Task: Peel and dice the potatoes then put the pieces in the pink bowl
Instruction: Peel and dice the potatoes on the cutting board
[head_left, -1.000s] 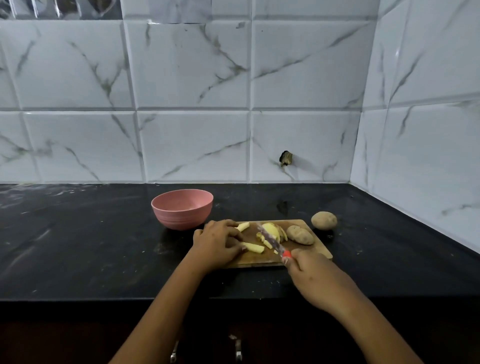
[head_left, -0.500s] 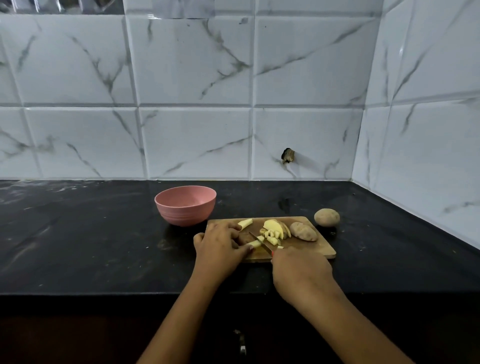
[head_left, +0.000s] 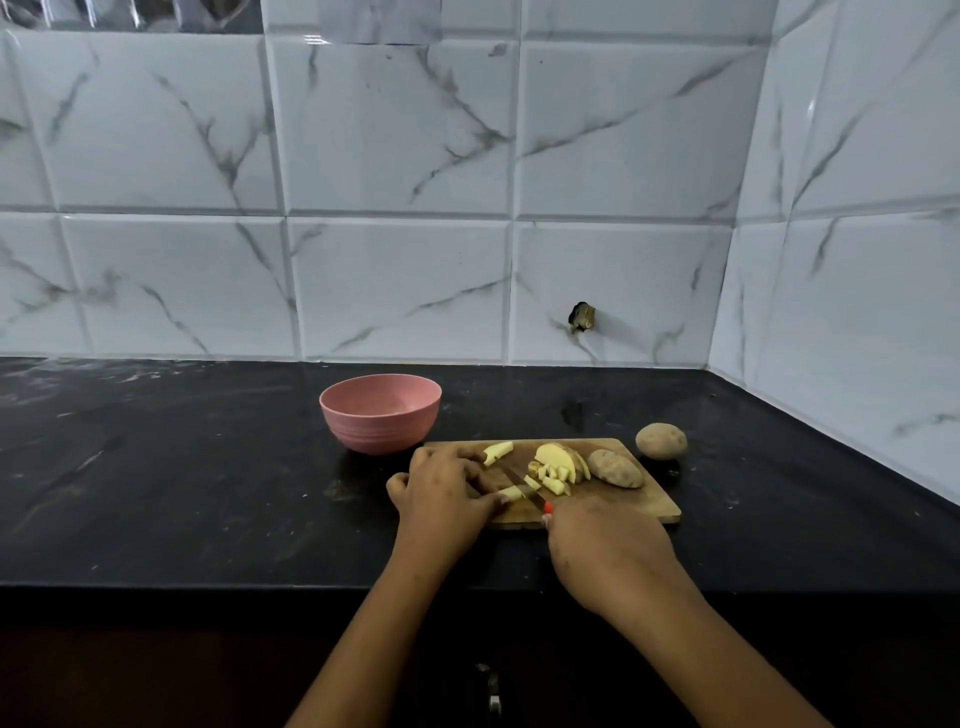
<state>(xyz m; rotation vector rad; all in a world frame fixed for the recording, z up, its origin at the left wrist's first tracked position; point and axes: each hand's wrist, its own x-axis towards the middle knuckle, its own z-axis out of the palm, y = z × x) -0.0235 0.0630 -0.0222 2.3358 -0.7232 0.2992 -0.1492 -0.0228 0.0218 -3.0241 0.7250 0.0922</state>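
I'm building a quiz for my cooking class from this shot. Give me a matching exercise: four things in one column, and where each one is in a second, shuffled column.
Things
1. pink bowl
2. knife
3. round unpeeled potato
4. peeled potato strip

Places
A. gripped by the right hand
B. on the counter, right of the cutting board
C. on the cutting board, held by the left hand
D. on the counter, beyond the cutting board's left corner

Pairs: 1-D, 2-A, 3-B, 4-C
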